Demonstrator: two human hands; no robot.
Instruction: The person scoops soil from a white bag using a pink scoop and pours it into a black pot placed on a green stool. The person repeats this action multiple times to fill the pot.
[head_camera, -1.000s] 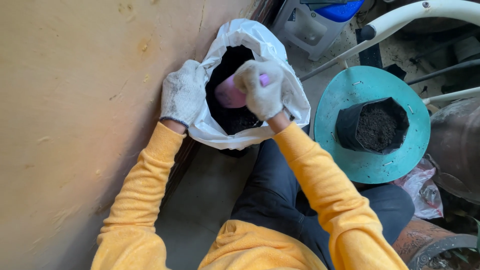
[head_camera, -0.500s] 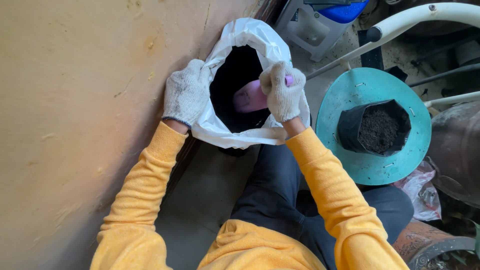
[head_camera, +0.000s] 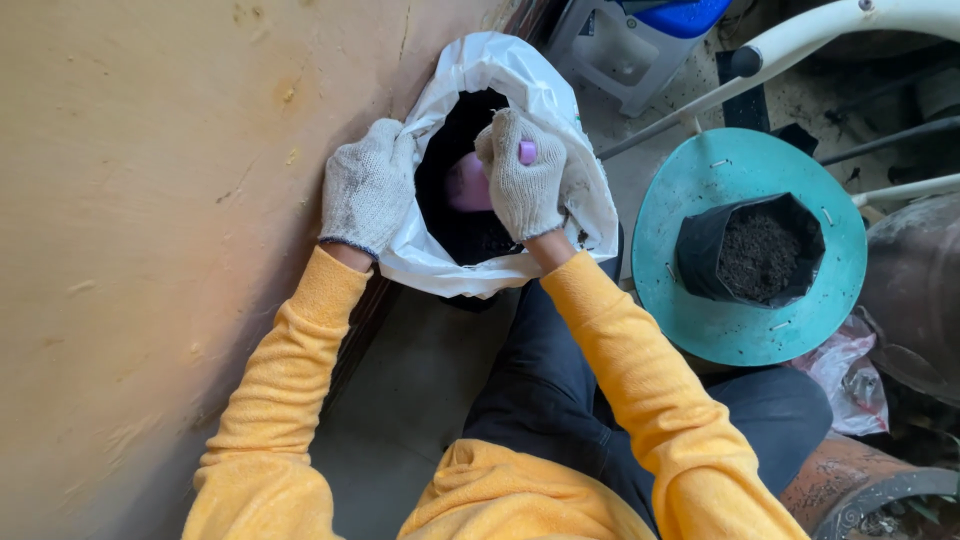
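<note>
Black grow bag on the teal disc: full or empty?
Full, nearly: the black grow bag stands upright on the teal disc, mouth open, dark soil showing close to its rim.

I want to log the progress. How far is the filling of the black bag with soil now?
Done: the black grow bag on the teal round stool already holds soil close to its rim. In hand: the right hand grips a pink scoop inside the white sack, while the left hand holds the sack's edge open. Left: whether it needs topping up cannot be judged from here.
</note>
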